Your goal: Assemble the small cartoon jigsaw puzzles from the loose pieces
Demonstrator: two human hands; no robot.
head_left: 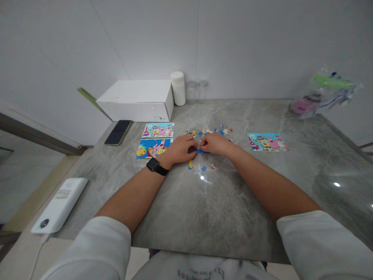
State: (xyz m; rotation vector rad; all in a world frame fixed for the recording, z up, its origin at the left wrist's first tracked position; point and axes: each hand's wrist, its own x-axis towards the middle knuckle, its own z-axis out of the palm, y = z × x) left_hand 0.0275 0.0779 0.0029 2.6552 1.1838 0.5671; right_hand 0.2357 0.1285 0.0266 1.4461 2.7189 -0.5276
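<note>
Both my hands meet over small jigsaw puzzle pieces spread at the middle of the grey marbled table. My left hand, with a black watch on its wrist, curls its fingers down at some blue puzzle pieces. Across from it, my right hand pinches at the same blue pieces, its fingertips close to the left ones. The fingers partly hide what lies between them. Nearer to me lie a yellow piece, a blue piece and a pinkish piece, apart from both hands.
Two cartoon picture cards, an upper card and a lower card, lie left of the hands; a finished-looking picture lies right. Around stand a phone, white box, white bottle, glass jars, plastic bag and power bank.
</note>
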